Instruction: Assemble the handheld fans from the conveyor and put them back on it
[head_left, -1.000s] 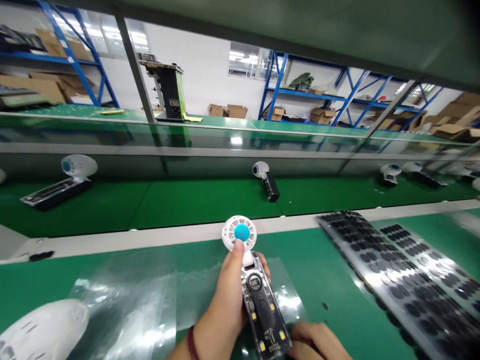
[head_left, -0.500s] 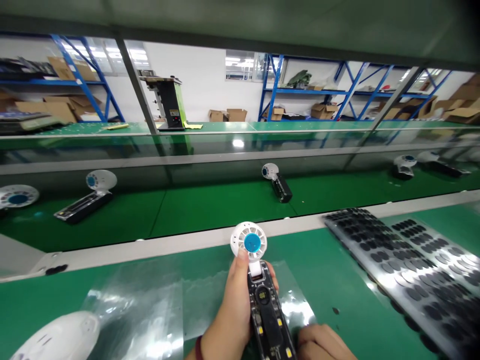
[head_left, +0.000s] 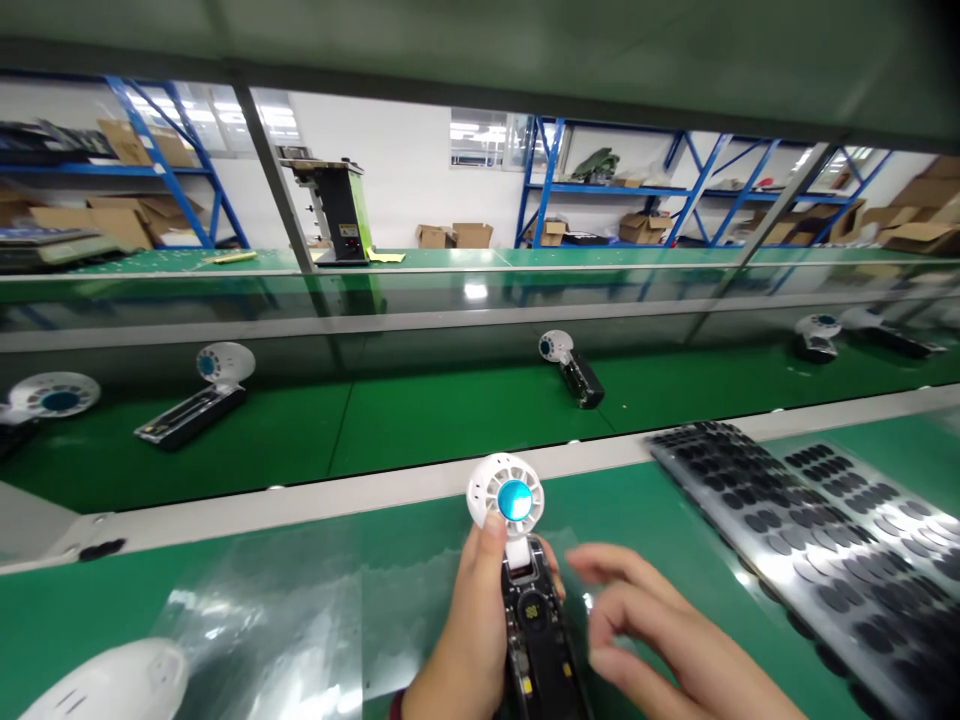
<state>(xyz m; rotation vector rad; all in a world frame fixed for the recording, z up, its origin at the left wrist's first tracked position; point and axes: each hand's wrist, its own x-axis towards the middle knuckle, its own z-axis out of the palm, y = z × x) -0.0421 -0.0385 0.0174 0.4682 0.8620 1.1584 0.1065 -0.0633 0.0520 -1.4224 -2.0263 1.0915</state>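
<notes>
My left hand (head_left: 472, 620) is wrapped round a device with a black body and a round white head (head_left: 506, 495) that has a blue centre. Its thumb lies just below the head, and the black body (head_left: 544, 640) shows circuit parts and small yellow pieces. To the right of the device, my right hand (head_left: 652, 630) is raised with thumb and fingers apart and nothing between them. Clear plastic sheets (head_left: 285, 600) lie on the green bench under and left of my left hand.
Sheets of black round stickers (head_left: 780, 520) lie on the right. A white rounded part (head_left: 112, 685) is at lower left. Beyond the bench's pale edge rail (head_left: 315, 505), a green belt (head_left: 420, 415) carries similar devices (head_left: 581, 380). Overhead runs a shelf (head_left: 480, 50).
My right hand has risen from the bottom edge beside the device and its fingers have opened. The devices on the belt have shifted slightly right. My left hand keeps its hold.
</notes>
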